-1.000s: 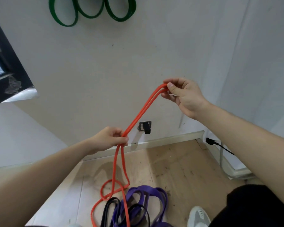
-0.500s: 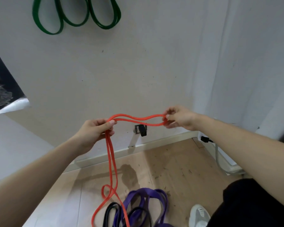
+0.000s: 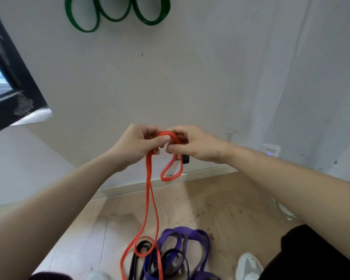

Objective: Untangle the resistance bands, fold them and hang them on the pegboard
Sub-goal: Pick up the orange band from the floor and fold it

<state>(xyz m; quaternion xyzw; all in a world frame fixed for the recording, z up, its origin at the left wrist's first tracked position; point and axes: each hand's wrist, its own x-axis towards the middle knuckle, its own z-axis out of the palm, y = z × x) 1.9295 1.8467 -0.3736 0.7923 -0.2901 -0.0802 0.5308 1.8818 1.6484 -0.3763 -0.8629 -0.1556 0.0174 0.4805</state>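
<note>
Head: hands (image 3: pixel 134 146) around red band (image 3: pixel 148 178)

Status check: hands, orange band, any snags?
Left hand, right hand both pinching orange band, close together. Short loop hanging below right hand, long strands down to floor. Lower end lying across black band and purple band; may be tangled.

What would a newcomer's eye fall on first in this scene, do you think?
The left hand and right hand meet mid-frame, gripping an orange band that trails to the floor among a purple band and a black band. A green band hangs looped on the wall, top left.
</note>
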